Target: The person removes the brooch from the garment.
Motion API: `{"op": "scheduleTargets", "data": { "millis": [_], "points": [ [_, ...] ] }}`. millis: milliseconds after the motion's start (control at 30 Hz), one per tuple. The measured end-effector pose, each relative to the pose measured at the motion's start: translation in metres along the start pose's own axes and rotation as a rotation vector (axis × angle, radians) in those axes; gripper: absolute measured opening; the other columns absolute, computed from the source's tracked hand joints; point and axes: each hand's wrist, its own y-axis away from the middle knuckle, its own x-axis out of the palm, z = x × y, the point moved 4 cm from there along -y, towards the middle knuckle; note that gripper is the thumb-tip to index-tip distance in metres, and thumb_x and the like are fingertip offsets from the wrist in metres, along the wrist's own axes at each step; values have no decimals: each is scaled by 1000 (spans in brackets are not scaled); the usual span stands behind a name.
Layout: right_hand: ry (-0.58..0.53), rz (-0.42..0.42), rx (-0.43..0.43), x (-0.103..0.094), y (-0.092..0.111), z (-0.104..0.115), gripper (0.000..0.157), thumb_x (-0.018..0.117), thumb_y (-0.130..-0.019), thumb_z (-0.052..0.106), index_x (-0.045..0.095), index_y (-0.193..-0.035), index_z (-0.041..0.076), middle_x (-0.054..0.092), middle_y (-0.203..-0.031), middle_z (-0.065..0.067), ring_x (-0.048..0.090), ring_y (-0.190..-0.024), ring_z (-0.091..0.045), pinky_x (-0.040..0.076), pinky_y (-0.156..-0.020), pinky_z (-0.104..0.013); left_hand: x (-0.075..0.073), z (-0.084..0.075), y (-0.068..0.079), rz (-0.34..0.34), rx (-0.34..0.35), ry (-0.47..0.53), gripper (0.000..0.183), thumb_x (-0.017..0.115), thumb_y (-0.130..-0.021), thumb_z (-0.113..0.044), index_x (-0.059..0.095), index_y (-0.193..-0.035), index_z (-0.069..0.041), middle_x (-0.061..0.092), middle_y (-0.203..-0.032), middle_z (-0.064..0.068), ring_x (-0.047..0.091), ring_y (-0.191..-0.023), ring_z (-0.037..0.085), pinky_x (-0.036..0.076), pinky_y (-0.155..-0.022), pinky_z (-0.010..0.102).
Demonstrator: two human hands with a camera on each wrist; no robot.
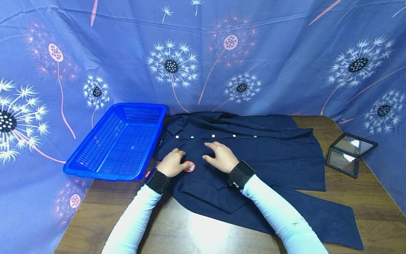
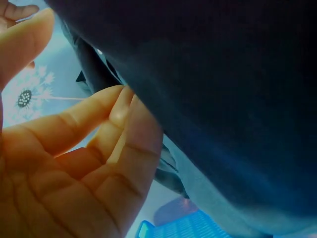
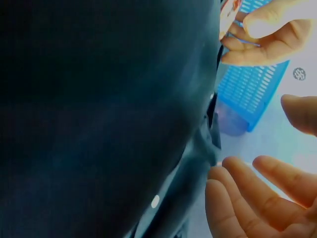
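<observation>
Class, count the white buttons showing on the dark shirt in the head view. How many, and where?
5 clearly visible, in one row across the dark shirt: first button nearest the blue basket, then second, third, fourth, fifth rightwards. Folds may hide others.

Blue printed fabric (image 1: pixel 127 63) behind and along both sides of the tabletop (image 1: pixel 85 225), hanging in soft folds, with a long crease running across near the top and a fainter vertical one around the middle. Spread over it, white dandelion heads (image 1: pixel 171 66) with dark, dotted centres, pink dandelion heads (image 1: pixel 230 42) among them, and thin pink stems. Brown wood grain on the tabletop, with a rounded far right corner. Bright white glare (image 1: pixel 207 229) at the near side. Paler, washed-out fabric in both wrist views.
</observation>
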Motion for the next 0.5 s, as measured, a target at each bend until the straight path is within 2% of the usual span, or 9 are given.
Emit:
{"op": "scheduleTargets", "data": {
  "millis": [333,500],
  "points": [
    [-65,42,18,10,-3,1,48,72,-87,26,62,-127,0,70,-103,-12,67,-88,-23,53,-78,-37,5,3,-1,13,3,14,50,73,-86,-36,66,-116,3,65,-105,17,63,-98,29,50,-89,45],
    [-109,72,33,14,-6,0,46,72,-87,25,64,-125,0,70,-101,-10,66,-85,-22,52,-76,-35,6,2,0,-5,13,21,43,76,-83,-30,69,-111,2,65,-99,16,63,-93,29,51,-85,45]
  ]
}}
